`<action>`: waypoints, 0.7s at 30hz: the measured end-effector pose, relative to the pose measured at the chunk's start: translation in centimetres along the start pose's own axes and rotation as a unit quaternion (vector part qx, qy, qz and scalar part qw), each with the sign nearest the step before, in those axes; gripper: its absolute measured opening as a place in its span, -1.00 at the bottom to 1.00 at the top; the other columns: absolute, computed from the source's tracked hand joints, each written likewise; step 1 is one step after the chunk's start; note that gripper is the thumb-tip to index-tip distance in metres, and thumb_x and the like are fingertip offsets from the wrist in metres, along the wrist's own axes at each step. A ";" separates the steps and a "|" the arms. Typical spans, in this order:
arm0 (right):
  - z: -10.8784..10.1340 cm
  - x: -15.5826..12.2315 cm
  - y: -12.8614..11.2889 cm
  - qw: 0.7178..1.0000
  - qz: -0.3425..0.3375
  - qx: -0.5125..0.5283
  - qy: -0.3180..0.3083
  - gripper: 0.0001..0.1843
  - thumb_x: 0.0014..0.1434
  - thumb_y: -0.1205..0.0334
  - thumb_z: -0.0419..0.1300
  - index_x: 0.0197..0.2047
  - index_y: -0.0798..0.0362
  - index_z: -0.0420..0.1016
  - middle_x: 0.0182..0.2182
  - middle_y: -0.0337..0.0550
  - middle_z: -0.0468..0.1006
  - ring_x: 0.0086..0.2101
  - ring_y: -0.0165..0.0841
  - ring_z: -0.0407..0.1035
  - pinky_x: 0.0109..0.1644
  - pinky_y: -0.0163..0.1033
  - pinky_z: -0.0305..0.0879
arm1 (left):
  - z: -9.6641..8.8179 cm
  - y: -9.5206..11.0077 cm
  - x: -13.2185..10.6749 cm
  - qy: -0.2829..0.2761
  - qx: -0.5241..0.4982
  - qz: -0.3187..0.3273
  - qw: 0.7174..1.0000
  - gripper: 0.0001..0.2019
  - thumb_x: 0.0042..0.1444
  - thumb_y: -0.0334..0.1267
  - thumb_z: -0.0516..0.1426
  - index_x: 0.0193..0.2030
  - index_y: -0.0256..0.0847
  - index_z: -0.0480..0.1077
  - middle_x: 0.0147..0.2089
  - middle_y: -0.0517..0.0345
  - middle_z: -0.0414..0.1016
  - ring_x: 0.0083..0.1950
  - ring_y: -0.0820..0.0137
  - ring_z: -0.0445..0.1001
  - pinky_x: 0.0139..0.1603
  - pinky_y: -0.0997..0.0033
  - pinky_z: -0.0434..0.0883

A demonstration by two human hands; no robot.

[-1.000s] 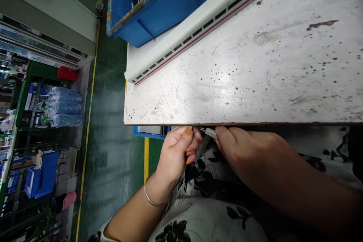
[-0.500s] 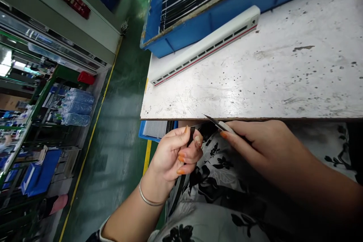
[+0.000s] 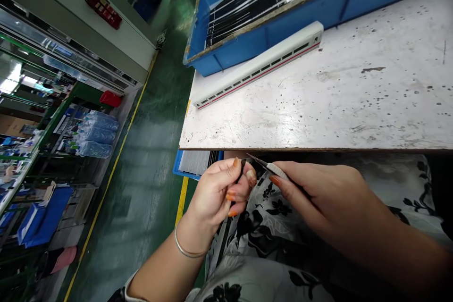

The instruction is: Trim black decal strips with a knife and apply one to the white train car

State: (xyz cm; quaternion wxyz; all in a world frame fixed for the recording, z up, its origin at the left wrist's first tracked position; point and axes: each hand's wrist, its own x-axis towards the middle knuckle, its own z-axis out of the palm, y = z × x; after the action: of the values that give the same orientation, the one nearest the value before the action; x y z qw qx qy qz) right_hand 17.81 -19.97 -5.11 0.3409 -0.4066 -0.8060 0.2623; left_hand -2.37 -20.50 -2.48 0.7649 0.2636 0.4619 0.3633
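Note:
In the head view, my left hand (image 3: pixel 217 193) is closed, pinching a small dark strip (image 3: pixel 241 170) between thumb and fingers. Most of that strip is hidden inside the hand. My right hand (image 3: pixel 318 193) grips a craft knife (image 3: pixel 271 167) with a slim dark blade and a white-wrapped handle. Its blade points left, with the tip just above the left fingertips; whether it touches the strip I cannot tell. Both hands are below the table's front edge, over my lap. A white model train car (image 3: pixel 260 70) with dark windows and a red stripe lies on the table.
Behind the train car, a blue crate (image 3: pixel 247 37) holds rows of black and white pieces. The scratched white table (image 3: pixel 336 113) ends just above my hands. A second blue bin (image 3: pixel 177 163) sits lower left, beside the green floor (image 3: pixel 141 174). Shelving stands farther left.
My right hand has brought the knife slightly left and down, so the blade is now close to the left fingertips. The left hand keeps its pinch. The camera view has shifted slightly.

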 end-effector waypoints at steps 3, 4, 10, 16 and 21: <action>0.3 -0.1 0.7 0.993 -0.013 -0.119 0.022 -0.62 0.43 0.18 -0.06 -0.37 0.05 0.44 -0.58 -0.25 0.41 -0.58 -0.34 0.35 -0.49 -0.23 0.04 | -0.5 -0.5 1.5 0.058 0.094 0.014 0.994 -0.68 0.28 -0.09 0.12 -0.36 -0.31 0.41 -0.62 0.38 -0.01 -0.61 0.61 -0.15 -0.71 0.73 -0.01; 0.4 -0.1 1.0 0.989 -0.005 -0.146 0.023 -0.60 0.43 0.16 -0.07 -0.40 0.04 0.40 -0.59 -0.25 0.39 -0.60 -0.33 0.32 -0.50 -0.22 0.01 | -0.7 -0.6 2.0 0.063 0.112 0.013 0.992 -0.68 0.28 -0.07 0.13 -0.36 -0.31 0.40 -0.61 0.38 -0.01 -0.60 0.62 -0.16 -0.69 0.72 -0.05; 1.2 0.4 2.0 0.984 0.025 -0.176 -0.033 -0.65 0.41 0.26 -0.03 -0.45 0.02 0.31 -0.62 -0.24 0.36 -0.63 -0.34 0.31 -0.52 -0.23 -0.02 | -1.4 -0.6 3.4 0.055 0.150 -0.006 0.987 -0.68 0.25 -0.07 0.16 -0.38 -0.32 0.40 -0.62 0.40 -0.03 -0.59 0.62 -0.17 -0.66 0.69 -0.11; 2.2 0.8 2.5 0.986 0.003 -0.165 -0.032 -0.67 0.37 0.27 -0.01 -0.45 0.02 0.33 -0.59 -0.16 0.43 -0.57 -0.22 0.40 -0.54 -0.20 0.02 | -1.7 0.0 3.0 0.068 0.168 -0.023 0.983 -0.69 0.28 -0.09 0.12 -0.37 -0.29 0.39 -0.62 0.38 0.01 -0.60 0.62 -0.13 -0.65 0.67 -0.08; 2.3 1.0 2.4 0.988 0.000 -0.147 -0.037 -0.66 0.38 0.31 -0.02 -0.45 0.03 0.35 -0.62 -0.21 0.40 -0.61 -0.25 0.39 -0.55 -0.18 0.08 | -1.7 -0.2 3.0 0.078 0.177 -0.038 0.980 -0.68 0.32 -0.08 0.09 -0.36 -0.27 0.38 -0.61 0.36 0.03 -0.60 0.59 -0.11 -0.65 0.62 -0.06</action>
State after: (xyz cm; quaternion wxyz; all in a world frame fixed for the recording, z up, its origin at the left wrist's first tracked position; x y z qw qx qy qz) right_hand 16.77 -18.17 -7.92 0.2471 -0.4423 -0.8480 0.1556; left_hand -2.87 -18.06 -4.90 0.6810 0.3475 0.5870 0.2663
